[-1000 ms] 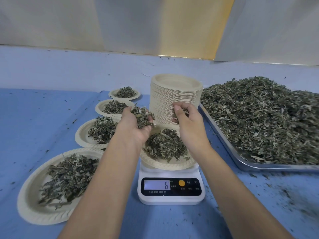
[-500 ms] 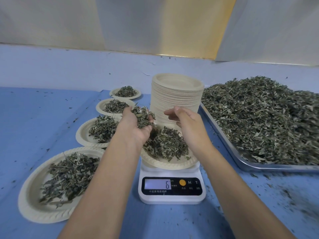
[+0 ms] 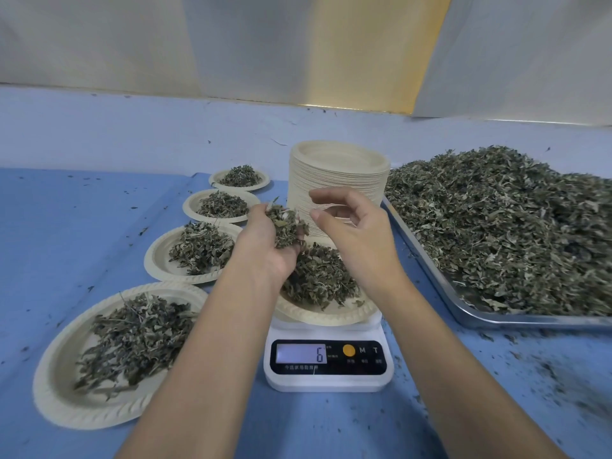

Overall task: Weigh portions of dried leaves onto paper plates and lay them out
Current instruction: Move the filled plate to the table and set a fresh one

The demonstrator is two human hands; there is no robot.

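Your left hand cupped a clump of leaves above the plate on the scale; your right hand hovered beside it, fingers loosely curled, empty.

I seem to be working in a small herb-processing workroom rather than a home kitchen. The bench is covered in blue sheeting strewn with leaf crumbs. A big metal tray holds a heap of dried leaves. A tall stack of paper plates stands beside it, with a digital scale in front. Plain pale panels form the back wall.
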